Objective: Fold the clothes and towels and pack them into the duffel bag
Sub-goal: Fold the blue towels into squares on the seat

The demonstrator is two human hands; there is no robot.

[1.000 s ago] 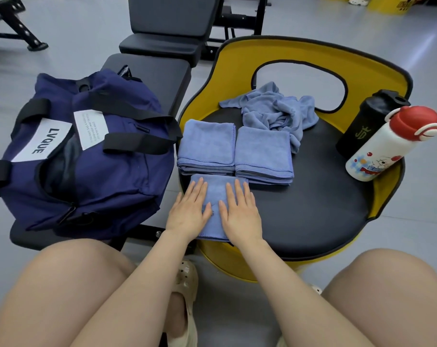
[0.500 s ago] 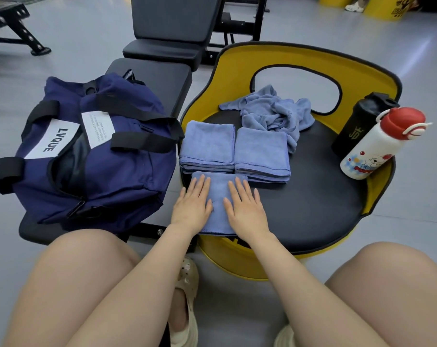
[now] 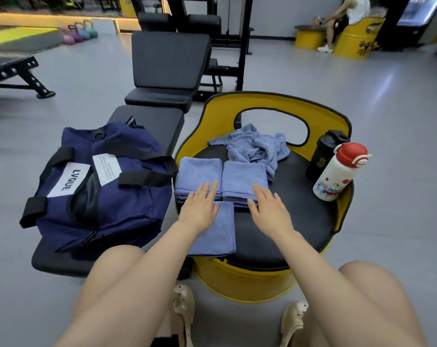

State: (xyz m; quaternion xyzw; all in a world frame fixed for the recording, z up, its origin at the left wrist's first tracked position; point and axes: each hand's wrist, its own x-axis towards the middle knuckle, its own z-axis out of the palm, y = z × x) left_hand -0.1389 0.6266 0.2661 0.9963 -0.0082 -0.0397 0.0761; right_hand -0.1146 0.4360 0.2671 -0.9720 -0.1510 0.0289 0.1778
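Head view: both hands flat, fingers straight and together, gripping nothing. Left hand (image 3: pixel 198 209) resting palm-down at the far left corner of a small folded blue microfibre towel (image 3: pixel 220 231), fingertips reaching onto the near edge of a folded blue towel stack on the left (image 3: pixel 197 174). Right hand (image 3: pixel 268 211) just beside the small towel's right edge, apparently over the black cushioned seat of a yellow drum stool (image 3: pixel 295 221), fingertips at the near edge of a second folded blue towel stack (image 3: pixel 245 176); touching or hovering, cannot tell. Beyond both stacks, a crumpled blue cloth (image 3: pixel 257 146), unfolded. Left of the left hand, a navy fabric duffel bag with black straps (image 3: pixel 127 196) on a black padded bench (image 3: pixel 62 259), its zip mouth gaping.

Judged step: folding nearly through, packing not begun. Next likely: either setting the small towel with the stacks or reaching past them for the crumpled cloth, spreading it flat before folding.
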